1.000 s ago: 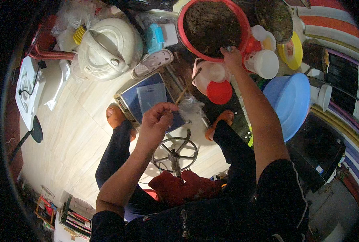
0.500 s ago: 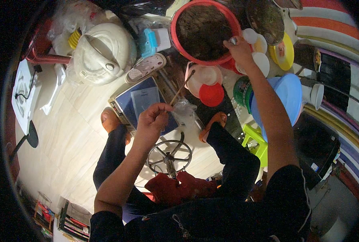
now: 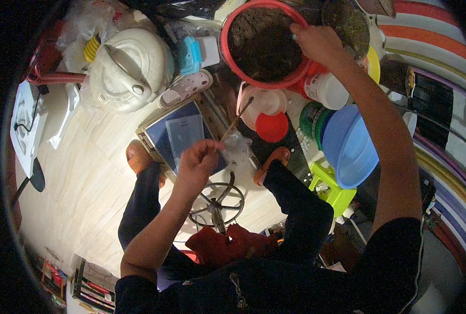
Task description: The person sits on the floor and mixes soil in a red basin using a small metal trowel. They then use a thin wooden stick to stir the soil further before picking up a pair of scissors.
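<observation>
My left hand is closed in a pinch on the lower end of a thin brown stick, which slants up and away to the right. A crumpled clear plastic bag lies just beyond those fingers. At the far right rim of a red basin, my right hand has its fingers bent together. A small pale, shiny spot shows at its fingertips, too small to name. Dark brown powder fills much of the basin. Below the basin stand a pink tub and a red round lid.
A blue basin leans beside a green tub and a lime-green stool. In front of me are a blue-topped scale and a spoked wheel. A white kettle-shaped container stands far left, near a grey clog.
My right hand has moved farther away along the basin's right rim, and its forearm has swung right. My left hand still pinches the stick. The whole view has shifted slightly.
</observation>
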`<control>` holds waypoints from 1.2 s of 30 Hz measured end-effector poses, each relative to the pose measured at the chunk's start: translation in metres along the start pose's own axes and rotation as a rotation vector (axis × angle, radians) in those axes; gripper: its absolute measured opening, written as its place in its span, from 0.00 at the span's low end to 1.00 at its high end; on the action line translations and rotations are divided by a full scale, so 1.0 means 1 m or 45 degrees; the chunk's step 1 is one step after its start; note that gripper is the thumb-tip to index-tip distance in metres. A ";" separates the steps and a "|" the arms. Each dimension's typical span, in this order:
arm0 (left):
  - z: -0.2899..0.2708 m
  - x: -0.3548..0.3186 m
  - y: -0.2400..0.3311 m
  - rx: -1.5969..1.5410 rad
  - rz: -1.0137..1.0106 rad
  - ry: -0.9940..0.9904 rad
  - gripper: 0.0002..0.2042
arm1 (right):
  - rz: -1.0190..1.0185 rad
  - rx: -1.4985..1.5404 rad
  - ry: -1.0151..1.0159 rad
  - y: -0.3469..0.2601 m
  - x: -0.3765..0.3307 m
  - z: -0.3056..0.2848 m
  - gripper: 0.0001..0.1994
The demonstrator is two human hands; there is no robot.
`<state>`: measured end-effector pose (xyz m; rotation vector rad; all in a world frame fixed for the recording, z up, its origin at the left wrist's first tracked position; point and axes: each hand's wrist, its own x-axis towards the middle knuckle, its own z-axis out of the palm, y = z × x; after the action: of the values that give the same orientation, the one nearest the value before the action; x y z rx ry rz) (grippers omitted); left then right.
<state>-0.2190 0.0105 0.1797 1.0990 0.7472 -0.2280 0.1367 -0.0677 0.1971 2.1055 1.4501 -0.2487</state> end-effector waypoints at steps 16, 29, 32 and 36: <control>0.002 -0.003 0.006 -0.037 -0.124 -0.047 0.07 | -0.383 -0.048 -0.072 0.003 0.013 0.030 0.14; 0.007 -0.001 0.004 -0.088 -0.094 -0.104 0.16 | -0.195 -0.112 -0.001 0.014 0.088 0.062 0.13; 0.006 -0.004 0.002 -0.071 -0.089 -0.112 0.16 | -0.140 0.016 0.068 -0.014 0.076 0.083 0.14; 0.006 -0.007 0.005 -0.061 -0.081 -0.085 0.14 | -0.161 0.194 -0.083 -0.041 0.028 0.065 0.11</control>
<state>-0.2188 0.0068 0.1892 1.0184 0.7250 -0.2985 0.1212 -0.0700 0.1168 2.1055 1.5712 -0.4860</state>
